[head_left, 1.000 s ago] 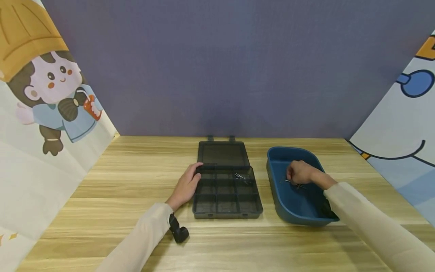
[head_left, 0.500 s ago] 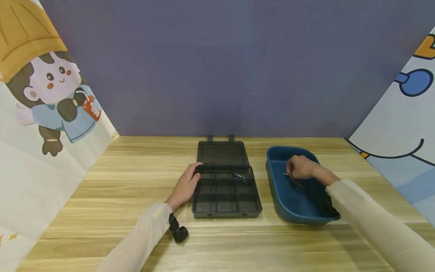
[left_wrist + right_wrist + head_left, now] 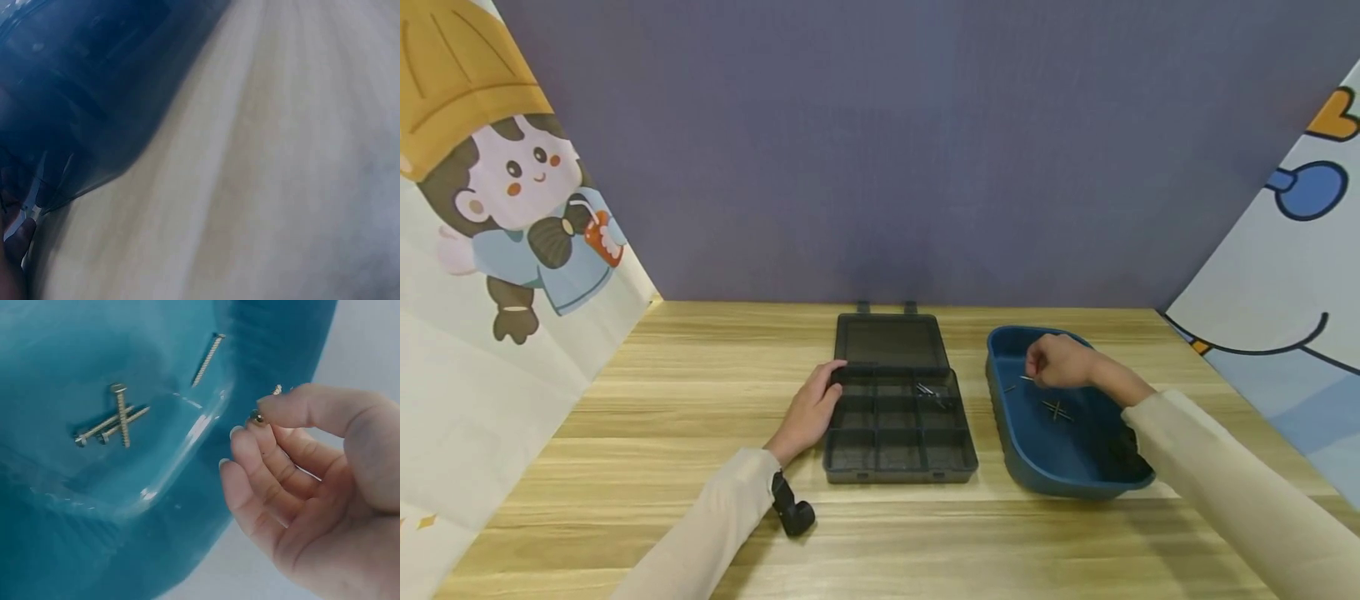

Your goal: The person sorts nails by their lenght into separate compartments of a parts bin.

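My right hand is over the blue bin and pinches a brass-coloured screw between thumb and fingers. In the right wrist view, more screws lie on the bin floor: three crossed in a pile, and a single screw apart near the wall. My left hand rests against the left side of a dark see-through compartment box, its fingers fairly straight along the edge. A few silvery pieces lie in the box's back right compartment. The left wrist view is blurred and shows only a bit of that hand.
The box's lid lies folded back towards the grey-blue panel behind the wooden table. Printed sheets flank the table on both sides. A black wrist camera hangs from the left cuff.
My right hand has lifted slightly and shifted a little left and away from me, with the screw in its fingers. More of the crossed screws shows. The left hand stays put.
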A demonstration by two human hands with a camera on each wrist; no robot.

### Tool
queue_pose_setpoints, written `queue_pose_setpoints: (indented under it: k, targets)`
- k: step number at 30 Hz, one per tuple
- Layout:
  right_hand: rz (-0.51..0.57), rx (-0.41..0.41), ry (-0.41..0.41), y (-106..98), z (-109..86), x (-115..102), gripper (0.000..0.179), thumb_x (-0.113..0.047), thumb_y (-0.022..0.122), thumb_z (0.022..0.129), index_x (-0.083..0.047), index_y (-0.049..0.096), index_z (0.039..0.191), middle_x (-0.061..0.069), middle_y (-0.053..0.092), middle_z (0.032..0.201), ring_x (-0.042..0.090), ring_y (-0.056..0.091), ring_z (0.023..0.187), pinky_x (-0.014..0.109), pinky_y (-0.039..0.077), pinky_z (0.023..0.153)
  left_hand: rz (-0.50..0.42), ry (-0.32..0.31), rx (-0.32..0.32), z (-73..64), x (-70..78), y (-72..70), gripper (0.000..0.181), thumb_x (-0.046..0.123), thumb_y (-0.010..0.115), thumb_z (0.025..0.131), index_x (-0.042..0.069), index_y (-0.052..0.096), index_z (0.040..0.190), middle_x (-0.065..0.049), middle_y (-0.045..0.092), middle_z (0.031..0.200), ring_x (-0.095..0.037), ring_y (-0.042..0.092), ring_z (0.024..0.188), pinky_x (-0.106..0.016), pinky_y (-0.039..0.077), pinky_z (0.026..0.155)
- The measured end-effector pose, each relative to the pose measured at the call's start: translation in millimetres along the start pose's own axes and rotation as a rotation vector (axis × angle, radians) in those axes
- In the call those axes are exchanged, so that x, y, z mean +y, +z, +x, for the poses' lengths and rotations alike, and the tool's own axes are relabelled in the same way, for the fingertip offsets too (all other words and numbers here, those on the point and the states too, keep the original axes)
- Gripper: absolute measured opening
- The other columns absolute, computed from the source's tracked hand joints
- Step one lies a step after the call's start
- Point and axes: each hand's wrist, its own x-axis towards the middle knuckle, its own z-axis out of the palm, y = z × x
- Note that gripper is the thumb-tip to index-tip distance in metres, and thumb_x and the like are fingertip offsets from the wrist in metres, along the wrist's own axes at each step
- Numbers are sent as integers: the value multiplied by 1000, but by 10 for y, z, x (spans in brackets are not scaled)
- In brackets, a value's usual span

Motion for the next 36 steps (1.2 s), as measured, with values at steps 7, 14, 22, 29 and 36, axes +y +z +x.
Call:
queue_pose_setpoints:
  k: [7, 14, 22, 29, 36]
  targets:
    - [12, -7, -30, -59, -30, -225, 2, -2, 62, 82, -3, 61, 84, 3, 59, 78, 13, 49, 66, 29, 43, 63, 3, 3, -6, -12, 4, -7, 41, 11, 41, 99, 5, 45, 139, -16, 46, 142, -35, 41, 133, -53, 33, 108]
    - [37, -22, -75, -76, 44, -401, 6, 1, 58, 84, -4, 62, 86, 5, 59, 80, 13, 48, 66, 28, 42, 63, 2, -5, -4, -18, 5, -19, 41, 11, 41, 99, 5, 45, 139, -15, 46, 142, -34, 41, 134, -52, 33, 109]
    - [32, -32, -124, -25, 145, -594, 8, 2, 58, 83, -4, 63, 86, 4, 61, 78, 12, 49, 64, 27, 42, 61, -1, -10, -1, -21, 3, 1, 41, 10, 42, 99, 5, 45, 139, -16, 46, 142, -34, 41, 134, -52, 32, 109]
    - [34, -43, -159, 57, 203, -782, 11, 3, 56, 82, -6, 64, 83, 2, 59, 73, 10, 44, 58, 25, 39, 57, -3, -2, 1, -26, -9, 4, 41, 10, 42, 98, 5, 45, 139, -17, 47, 140, -35, 42, 133, -52, 33, 108]
    - [45, -56, -185, 173, 283, -916, 11, 5, 56, 81, -1, 64, 84, 1, 56, 71, 9, 39, 57, 24, 36, 57, -3, -5, 0, -21, -6, 4, 41, 11, 42, 99, 5, 45, 139, -16, 47, 141, -34, 42, 133, -52, 33, 108]
